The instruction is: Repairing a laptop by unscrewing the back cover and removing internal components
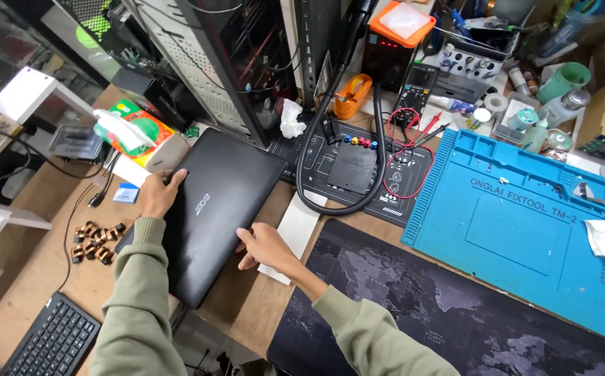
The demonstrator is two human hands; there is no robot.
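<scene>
A closed black laptop (pixel 212 212) lies lid-up and askew on the wooden workbench (pixel 31 278). The left hand (pixel 158 193) grips its far left edge, fingers curled over the rim. The right hand (pixel 264 247) presses against its right edge, fingers spread along the side and partly tucked under it. Just right of the laptop, under that hand, lies a white paper strip (pixel 292 233). Left of the laptop sits a small heap of copper-coloured coils (pixel 95 241), and a black keyboard (pixel 52 341) lies near its lower left corner. Beyond the laptop's far end stand a green tissue pack (pixel 139 132) and an open computer case (pixel 226 63). Well to the right lies a blue silicone repair mat (pixel 525 230), with a dark world-map desk mat (pixel 421 306) nearer.
</scene>
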